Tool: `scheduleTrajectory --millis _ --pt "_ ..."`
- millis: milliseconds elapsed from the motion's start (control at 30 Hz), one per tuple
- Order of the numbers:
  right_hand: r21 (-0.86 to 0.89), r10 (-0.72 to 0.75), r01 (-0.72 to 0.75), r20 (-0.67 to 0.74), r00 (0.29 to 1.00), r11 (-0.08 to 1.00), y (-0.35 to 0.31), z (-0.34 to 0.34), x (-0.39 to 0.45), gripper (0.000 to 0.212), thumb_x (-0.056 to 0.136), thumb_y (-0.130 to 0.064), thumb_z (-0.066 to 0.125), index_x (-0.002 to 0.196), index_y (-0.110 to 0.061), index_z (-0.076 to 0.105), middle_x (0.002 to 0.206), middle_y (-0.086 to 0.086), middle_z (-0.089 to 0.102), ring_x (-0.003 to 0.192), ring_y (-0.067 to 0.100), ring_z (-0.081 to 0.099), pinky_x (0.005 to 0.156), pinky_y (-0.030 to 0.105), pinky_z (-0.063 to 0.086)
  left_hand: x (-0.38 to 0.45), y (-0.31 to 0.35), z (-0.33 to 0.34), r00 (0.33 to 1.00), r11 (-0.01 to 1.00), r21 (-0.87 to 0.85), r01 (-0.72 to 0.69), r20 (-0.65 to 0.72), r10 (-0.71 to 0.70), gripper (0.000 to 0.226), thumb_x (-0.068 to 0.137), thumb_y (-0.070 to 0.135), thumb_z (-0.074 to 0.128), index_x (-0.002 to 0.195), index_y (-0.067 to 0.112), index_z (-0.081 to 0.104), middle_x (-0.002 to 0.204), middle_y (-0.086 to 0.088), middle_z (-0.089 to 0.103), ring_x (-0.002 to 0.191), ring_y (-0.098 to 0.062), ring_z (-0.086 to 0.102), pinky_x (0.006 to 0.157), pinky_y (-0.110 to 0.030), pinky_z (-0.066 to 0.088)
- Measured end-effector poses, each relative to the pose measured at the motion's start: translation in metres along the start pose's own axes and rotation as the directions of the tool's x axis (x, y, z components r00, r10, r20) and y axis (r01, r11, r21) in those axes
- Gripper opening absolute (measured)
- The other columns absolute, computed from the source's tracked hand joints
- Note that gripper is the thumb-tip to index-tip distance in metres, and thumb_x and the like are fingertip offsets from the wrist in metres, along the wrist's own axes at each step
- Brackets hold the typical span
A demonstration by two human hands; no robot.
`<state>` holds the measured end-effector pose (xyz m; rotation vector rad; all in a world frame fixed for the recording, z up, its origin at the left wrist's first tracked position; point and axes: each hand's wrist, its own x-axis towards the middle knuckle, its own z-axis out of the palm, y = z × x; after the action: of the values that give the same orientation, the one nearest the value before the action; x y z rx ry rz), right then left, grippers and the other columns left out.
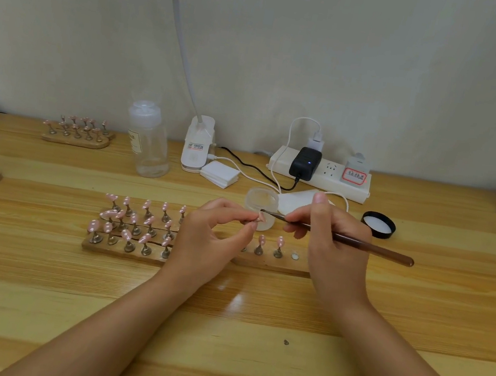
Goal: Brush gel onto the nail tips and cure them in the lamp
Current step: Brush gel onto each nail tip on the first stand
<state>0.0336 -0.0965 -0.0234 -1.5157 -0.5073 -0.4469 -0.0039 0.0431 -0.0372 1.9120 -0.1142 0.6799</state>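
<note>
My left hand [214, 231] pinches one pink nail tip [260, 218] just in front of the open gel jar [262, 204], my right hand [330, 232] grips the brush [342, 239], long axis running right-to-left, bristles touching the tip from its right.

Even soft light, bright overall. Small glare patch on desk [236, 300] centre, faint shadows under hands. Wide-angle bowing at 3 and 9 o'clock edges; slightly soft throughout.
</note>
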Motion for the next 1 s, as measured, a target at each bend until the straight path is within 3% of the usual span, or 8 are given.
scheduleTrajectory --millis 333,533,700,1000 --pt "0.011 0.017 -0.017 -0.005 1.0 1.0 0.0001 -0.0039 -0.0019 0.041 0.088 -0.026 0.042 0.053 -0.019 0.062 0.046 -0.005 0.061 0.045 0.004 0.057 0.051 0.01 0.042 0.0001 0.0008 -0.0008 1.0 1.0 0.016 -0.009 0.006 0.009 0.028 0.077 0.004 0.068 0.087 0.031 0.066 0.086 0.011 0.065 0.085 0.002 0.059 0.075 -0.006 0.043" --pt "0.034 0.023 -0.021 -0.056 0.998 0.999 -0.0015 -0.0046 -0.0023 0.042 0.088 -0.025 0.042 0.052 -0.017 0.061 0.044 -0.009 0.059 0.043 0.003 0.055 0.048 0.009 0.041 0.0002 -0.0003 -0.0016 1.0 1.0 -0.003 -0.01 0.001 0.01 0.024 0.077 0.003 0.068 0.088 0.023 0.068 0.087 0.005 0.065 0.085 -0.001 0.059 0.073 -0.007 0.044" --pt "0.056 0.012 -0.006 -0.095 0.995 0.998 -0.0006 -0.0034 -0.0022 0.04 0.09 -0.024 0.042 0.057 -0.017 0.063 0.051 -0.006 0.062 0.048 0.004 0.057 0.051 0.012 0.043 0.0006 -0.0008 -0.0015 0.999 0.999 -0.024 -0.033 -0.001 0.033 0.017 0.075 0.003 0.07 0.087 0.016 0.071 0.09 0.002 0.066 0.088 -0.003 0.06 0.071 -0.007 0.044" --pt "-0.009 -0.073 0.072 -0.044 0.996 0.997 0.0022 0.0024 -0.0062 0.042 0.091 -0.037 0.036 0.061 -0.023 0.063 0.063 0.0 0.065 0.055 0.007 0.06 0.054 0.015 0.044 0.0003 -0.0007 -0.0014 1.0 1.0 -0.009 -0.028 -0.014 0.028 0.023 0.075 0.002 0.07 0.082 0.024 0.069 0.085 0.012 0.067 0.085 0.001 0.061 0.076 -0.009 0.044"
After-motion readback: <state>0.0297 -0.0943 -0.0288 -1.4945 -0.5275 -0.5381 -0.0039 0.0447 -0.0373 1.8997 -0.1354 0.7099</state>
